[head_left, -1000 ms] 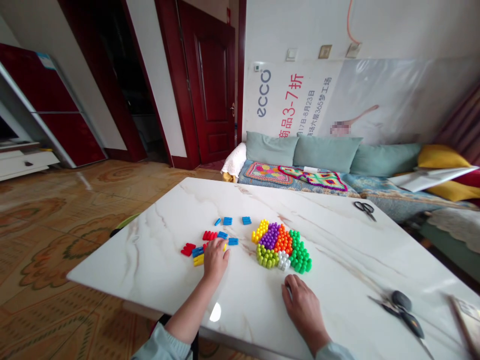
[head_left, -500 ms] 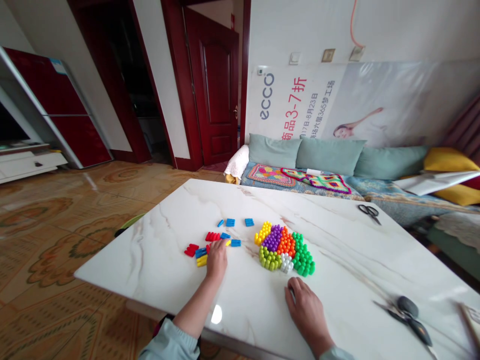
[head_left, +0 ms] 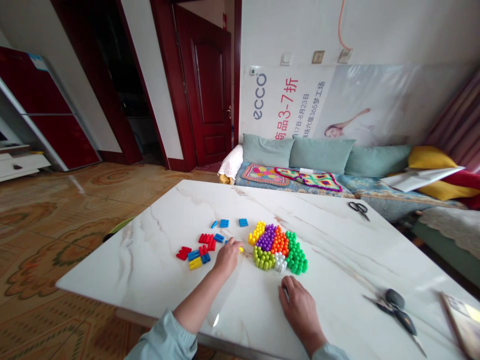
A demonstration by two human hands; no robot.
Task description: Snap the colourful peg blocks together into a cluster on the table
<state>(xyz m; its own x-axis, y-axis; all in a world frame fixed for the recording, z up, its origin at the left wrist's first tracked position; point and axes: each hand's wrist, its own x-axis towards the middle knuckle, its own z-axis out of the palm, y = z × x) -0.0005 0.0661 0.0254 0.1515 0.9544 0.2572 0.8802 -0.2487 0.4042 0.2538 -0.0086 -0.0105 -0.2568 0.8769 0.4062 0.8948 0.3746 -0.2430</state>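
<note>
My left hand (head_left: 227, 259) is closed in a pinch over the table, with a small yellow plastic piece (head_left: 240, 249) at its fingertips. To its left lie red pieces (head_left: 207, 240), blue pieces (head_left: 193, 255) and yellow pieces (head_left: 195, 263), some joined in short rows. A blue piece beside the fingers is partly hidden by them. On the right is a cluster of rounded pieces in yellow, purple (head_left: 266, 238), orange (head_left: 279, 242), green (head_left: 297, 254), olive (head_left: 264, 258) and white (head_left: 279, 262). Just in front of that cluster my right hand (head_left: 299, 302) rests on the tabletop, fingers loosely bent, thumb apart, nothing visible in it.
The white marbled table (head_left: 150, 240) carries black-handled scissors (head_left: 359, 209) at its far right corner. A larger pair of scissors (head_left: 397, 310) lies at the near right, beside a book-like item (head_left: 463, 320). Behind the table stands a sofa (head_left: 375, 190) with cushions.
My left hand has moved right, away from the red and blue pieces towards the cluster, carrying the yellow piece. The right hand stays in place; the view has shifted slightly.
</note>
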